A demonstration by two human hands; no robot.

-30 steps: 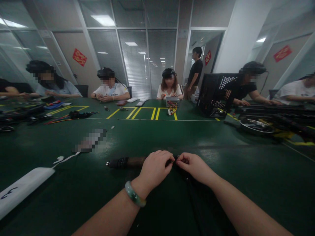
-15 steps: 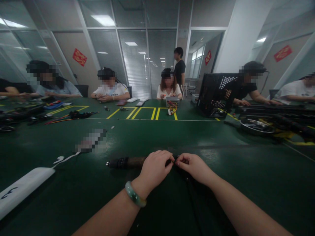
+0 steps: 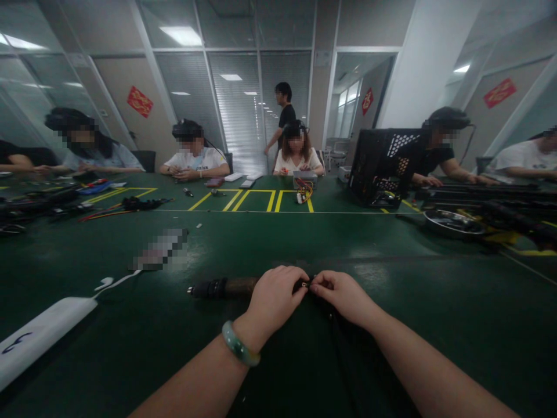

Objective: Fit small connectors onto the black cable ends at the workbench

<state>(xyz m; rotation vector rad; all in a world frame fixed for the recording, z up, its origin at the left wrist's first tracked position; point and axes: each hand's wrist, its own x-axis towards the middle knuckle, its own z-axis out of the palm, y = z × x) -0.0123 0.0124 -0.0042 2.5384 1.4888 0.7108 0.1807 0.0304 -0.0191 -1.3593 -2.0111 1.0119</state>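
Note:
A dark cylindrical tool (image 3: 221, 287) with a brown middle section lies on the green table (image 3: 278, 238), pointing left. My left hand (image 3: 274, 299), with a green bangle at the wrist, is closed over the tool's right end. My right hand (image 3: 343, 295) pinches a tiny part right at that end, fingertips touching those of the left hand. What the pinch holds is too small to name. A dark cable (image 3: 339, 342) runs from the hands toward me.
A white device (image 3: 39, 334) with a cord lies at the near left. Yellow floor-style markings (image 3: 256, 200), a black perforated case (image 3: 383, 168), a metal bowl (image 3: 452, 223) and cable bundles sit farther off. Several seated people work around the table; one person stands behind.
My hands have stayed in place at the tool's end. The standing person at the back has walked leftward behind the seated person.

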